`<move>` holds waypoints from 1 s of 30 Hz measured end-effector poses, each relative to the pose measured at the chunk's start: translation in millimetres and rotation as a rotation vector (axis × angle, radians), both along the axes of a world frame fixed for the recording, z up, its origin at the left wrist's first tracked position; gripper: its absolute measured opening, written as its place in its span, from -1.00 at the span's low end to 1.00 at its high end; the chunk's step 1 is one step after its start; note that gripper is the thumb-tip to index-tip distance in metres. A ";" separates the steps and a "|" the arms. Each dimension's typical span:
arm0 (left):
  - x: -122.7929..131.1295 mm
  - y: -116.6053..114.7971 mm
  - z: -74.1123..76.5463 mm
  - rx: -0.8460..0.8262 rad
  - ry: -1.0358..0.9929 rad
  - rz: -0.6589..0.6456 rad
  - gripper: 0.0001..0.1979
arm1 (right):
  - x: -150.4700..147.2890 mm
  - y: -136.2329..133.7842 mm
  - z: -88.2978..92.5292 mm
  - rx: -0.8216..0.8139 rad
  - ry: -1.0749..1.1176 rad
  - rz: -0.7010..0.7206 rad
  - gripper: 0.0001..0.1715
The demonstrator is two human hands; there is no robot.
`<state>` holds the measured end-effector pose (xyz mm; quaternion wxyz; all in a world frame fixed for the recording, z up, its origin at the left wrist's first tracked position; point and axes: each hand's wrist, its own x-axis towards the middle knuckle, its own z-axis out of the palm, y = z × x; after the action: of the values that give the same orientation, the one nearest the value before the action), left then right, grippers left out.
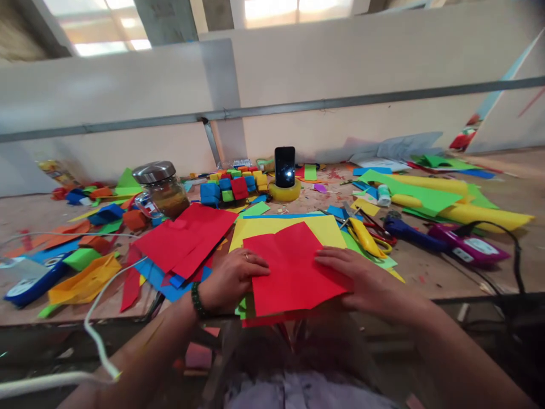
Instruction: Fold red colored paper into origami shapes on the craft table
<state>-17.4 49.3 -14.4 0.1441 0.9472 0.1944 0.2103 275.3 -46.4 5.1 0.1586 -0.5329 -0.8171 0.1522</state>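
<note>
While both your hands rest on it, the creased red paper sheet [292,272] lies at the near edge of the workbench [419,278], over a yellow sheet [251,228] that shows along its far side. Your left hand [230,278] is at the red sheet's left edge, its fingers close together and laid on top; whether its thumb grips from below, you cannot tell from this view. Your right hand [364,278] has its fingers over the right edge, with part of the hand beneath, so the sheet seems lightly pinched there.

Expect the paper to be very light, a little stiff like card, and easily bent or torn; its smooth face may slide on the sheets below. Take it by opposite edges, pads flat, away from the notch in its far edge, where a pull could start a tear.

To your left is a pile of red sheets [187,241], with a lidded glass jar [166,193] beyond it. On the far side, small coloured blocks [238,187] sit left of a smartphone [285,165] propped upright at a yellow ring [285,194]. Yellow-handled scissors [367,238] lie just right of the sheets, with a magenta-and-blue tool [472,245] farther right.
</note>
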 end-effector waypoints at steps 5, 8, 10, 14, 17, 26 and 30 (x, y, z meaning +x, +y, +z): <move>-9.4 -0.5 -2.1 -0.301 -0.065 0.076 -0.76 | 9.1 -6.1 -6.2 0.020 0.151 0.073 -0.55; -9.2 -2.7 1.3 -0.355 -0.091 0.086 -0.73 | 9.3 -11.4 -1.6 -0.061 0.193 0.041 -0.54; -8.1 -3.6 2.7 -0.387 -0.129 0.075 -0.77 | 10.7 -10.1 2.9 -0.112 0.195 -0.034 -0.46; -2.1 -1.5 -1.2 -0.526 -0.185 0.195 -0.76 | 9.2 8.1 5.9 -0.217 0.257 -0.103 -0.56; 4.2 2.0 -8.0 -0.454 -0.192 0.439 -0.69 | 0.9 25.6 1.8 -0.248 0.350 -0.167 -0.62; 6.8 -8.3 -8.3 0.170 0.010 0.424 -0.52 | -19.2 38.6 -19.2 0.010 -0.037 -0.552 -0.22; 9.8 -18.2 5.3 0.142 0.181 0.090 -0.51 | -21.0 36.6 -21.1 0.191 -0.239 -0.468 -0.46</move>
<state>-7.5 31.1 -9.1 0.0487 0.9605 0.2333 0.1433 254.3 -9.8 -16.1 0.1415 -0.7040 -0.6953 -0.0304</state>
